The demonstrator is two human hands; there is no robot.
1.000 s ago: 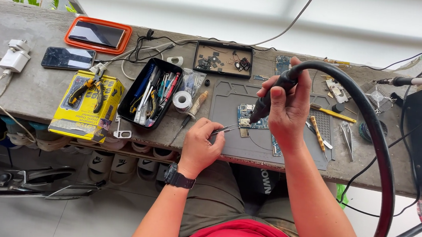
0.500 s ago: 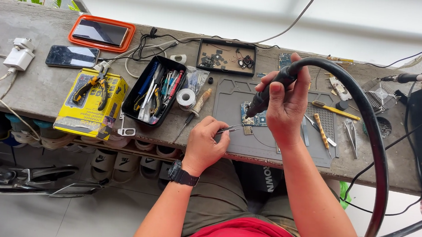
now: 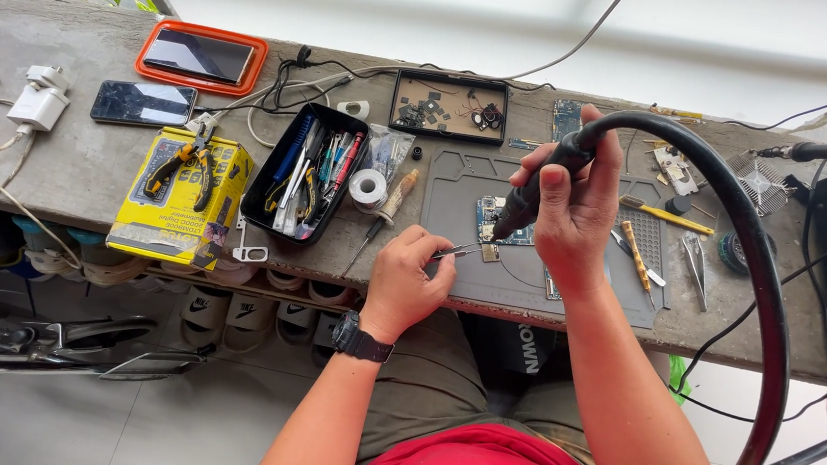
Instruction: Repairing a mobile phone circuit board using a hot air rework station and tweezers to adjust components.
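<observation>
Your right hand (image 3: 577, 211) has its grip closed on the hot-air wand (image 3: 540, 188), nozzle over the circuit board (image 3: 501, 220) mid-mat (image 3: 528, 271). Your left hand (image 3: 408, 281) pinches tweezers (image 3: 459, 253) beside the board, near the bench (image 3: 65, 166) front edge.

The right hand (image 3: 573, 211) is tipping the black hot-air wand (image 3: 535, 188) a little steeper over the small circuit board (image 3: 501, 220), its nozzle edging nearer the tweezers (image 3: 459, 253) that the left hand (image 3: 410, 281) is nudging rightward toward it.
</observation>
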